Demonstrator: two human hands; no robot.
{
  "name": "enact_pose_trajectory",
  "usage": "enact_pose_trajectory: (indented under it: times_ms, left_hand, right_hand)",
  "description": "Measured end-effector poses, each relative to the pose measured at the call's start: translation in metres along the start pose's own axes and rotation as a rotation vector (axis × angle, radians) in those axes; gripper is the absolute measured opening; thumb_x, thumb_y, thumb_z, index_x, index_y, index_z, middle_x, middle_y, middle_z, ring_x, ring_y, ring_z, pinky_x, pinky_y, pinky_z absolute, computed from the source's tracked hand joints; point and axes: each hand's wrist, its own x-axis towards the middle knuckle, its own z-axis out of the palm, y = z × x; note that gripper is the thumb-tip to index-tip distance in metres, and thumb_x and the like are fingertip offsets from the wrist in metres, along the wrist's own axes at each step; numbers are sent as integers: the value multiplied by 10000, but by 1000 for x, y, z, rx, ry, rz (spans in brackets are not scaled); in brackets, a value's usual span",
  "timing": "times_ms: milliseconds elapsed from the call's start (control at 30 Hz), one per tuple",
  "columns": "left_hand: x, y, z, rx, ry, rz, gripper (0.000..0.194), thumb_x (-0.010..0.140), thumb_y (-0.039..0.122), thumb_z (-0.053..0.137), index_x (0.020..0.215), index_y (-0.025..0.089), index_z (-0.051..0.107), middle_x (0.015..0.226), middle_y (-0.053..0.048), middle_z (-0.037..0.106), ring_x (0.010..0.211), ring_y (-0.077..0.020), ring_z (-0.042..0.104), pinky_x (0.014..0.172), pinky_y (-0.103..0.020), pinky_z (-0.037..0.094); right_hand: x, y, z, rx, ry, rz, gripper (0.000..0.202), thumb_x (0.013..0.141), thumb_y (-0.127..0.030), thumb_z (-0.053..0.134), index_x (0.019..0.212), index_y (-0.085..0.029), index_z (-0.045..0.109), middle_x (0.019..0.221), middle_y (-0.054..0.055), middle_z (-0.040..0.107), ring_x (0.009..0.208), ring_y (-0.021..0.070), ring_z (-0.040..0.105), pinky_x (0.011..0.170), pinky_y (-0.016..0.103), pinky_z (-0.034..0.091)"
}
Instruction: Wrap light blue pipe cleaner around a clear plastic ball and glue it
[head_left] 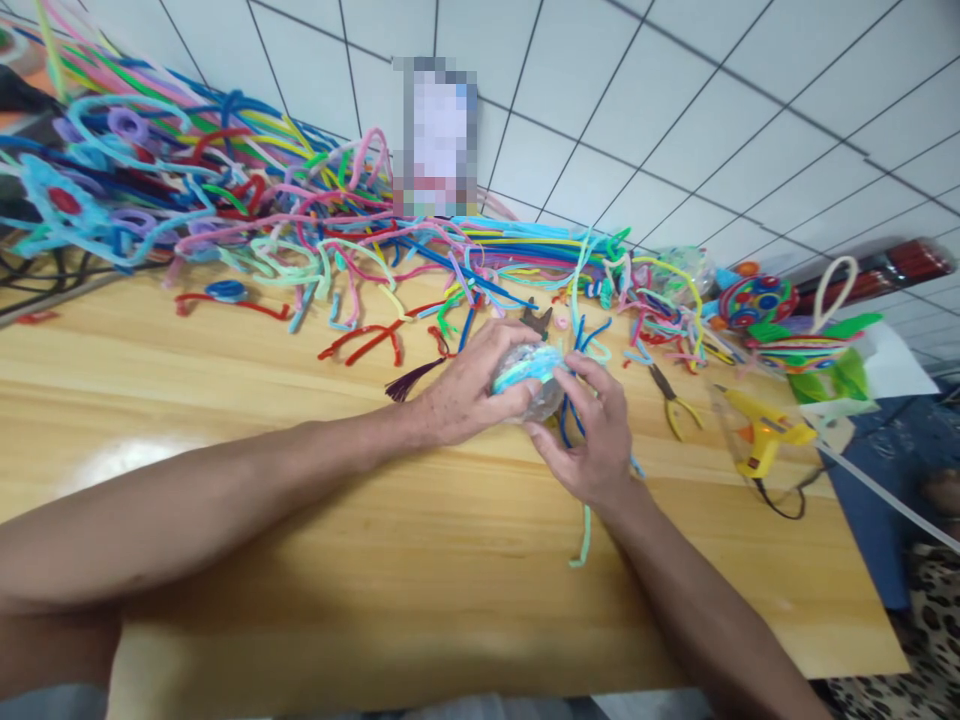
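Observation:
A clear round ball (529, 380) with light blue and pale green fuzzy strips across it is held above the wooden table (360, 570). My left hand (476, 385) wraps round its left side, the thumb across the front. At its right side, my right hand (592, 430) grips it with thumb and fingertips. Dark blue fuzzy stems (568, 425) hang behind the right fingers. A pale green stem (583, 540) lies below the right hand.
Piled coloured fuzzy stems (277, 220) line the tiled wall. Red stems (367, 343) and a dark tassel (411, 381) lie left of the hands. On the right are yellow-handled pliers (675, 405), a yellow glue gun (765, 430) and a colourful decorated ball (757, 300). A blurred upright panel (440, 140) stands behind.

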Motion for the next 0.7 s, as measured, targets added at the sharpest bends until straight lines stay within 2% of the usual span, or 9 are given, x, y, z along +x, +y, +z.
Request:
enact_pose_trajectory:
  times_ms: [200, 333, 500, 700]
  left_hand:
    - [-3, 1, -1, 2, -13, 27, 413, 1112, 423, 546, 1477, 232, 515, 1477, -155, 616, 1427, -322, 558, 1256, -544, 454]
    - [-4, 0, -3, 15, -39, 30, 436, 1132, 441, 494, 1504, 213, 488, 1503, -171, 585, 1441, -315, 548, 1254, -533, 460]
    - [-4, -3, -2, 29, -47, 58, 514, 1064, 433, 563, 1520, 224, 455, 1505, -177, 576, 1432, -341, 548, 1236, -573, 474]
    - [-4, 0, -3, 15, -48, 34, 462, 1109, 404, 502, 1531, 221, 455, 1524, -175, 565, 1467, -322, 531, 1270, -564, 456]
  right_hand:
    - [0, 0, 1, 10, 14, -35, 724, 977, -313, 782, 1633, -246, 480, 1426, 191, 646, 1333, 352, 674, 1072, 581, 640]
    - [-1, 0, 1, 12, 9, -15, 723, 983, -333, 774, 1637, -282, 471, 1428, 177, 653, 1316, 355, 680, 1056, 598, 640]
    - [-1, 0, 3, 11, 33, -20, 730, 977, -292, 770, 1649, -270, 485, 1441, 180, 633, 1340, 356, 654, 1091, 598, 615]
    - [-1, 1, 2, -11, 14, -22, 756, 991, -317, 767, 1680, -274, 458, 1438, 183, 638, 1331, 357, 654, 1076, 587, 617]
